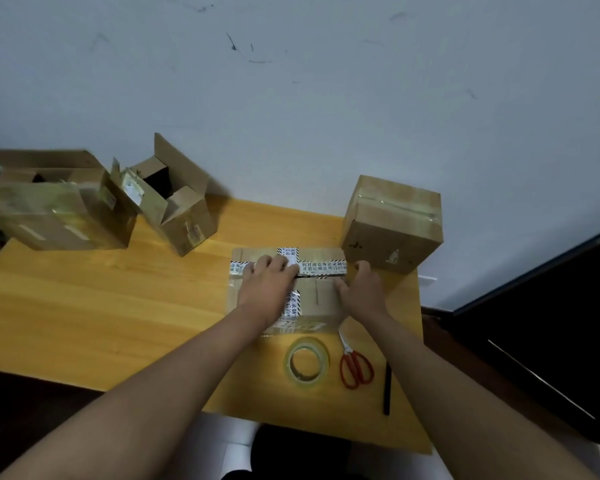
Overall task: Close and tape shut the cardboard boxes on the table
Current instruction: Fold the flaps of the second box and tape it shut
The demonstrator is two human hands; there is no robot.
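Flaps are the concern on the flat box (321,268) at mid-table, the landmark for everything else. Far to its left a large box (52,216) lies with its top open, and nearer, still to the left, a smaller open box (184,206) stands with flaps up; both look untaped. On the flat box itself, the left hand (269,287) presses down with fairly straight fingers across the seam and printed tape, gripping nothing. The right hand (362,289) sits at the box's right end, fingers bent over the edge; whether they pinch the flap or merely push it I cannot tell. A dark gap shows along the seam, so the flaps probably want squeezing together and holding level before any strip goes on. Just below the box lie the tape roll (307,362), then red scissors (355,365), then a dark pen (387,389). Touching or just beside the box's upper right corner stands a sealed box (394,225), clear tape over its top. All rest on a yellow wooden table (101,306) against a scuffed pale wall (326,98), with dark furniture (551,323) further right.
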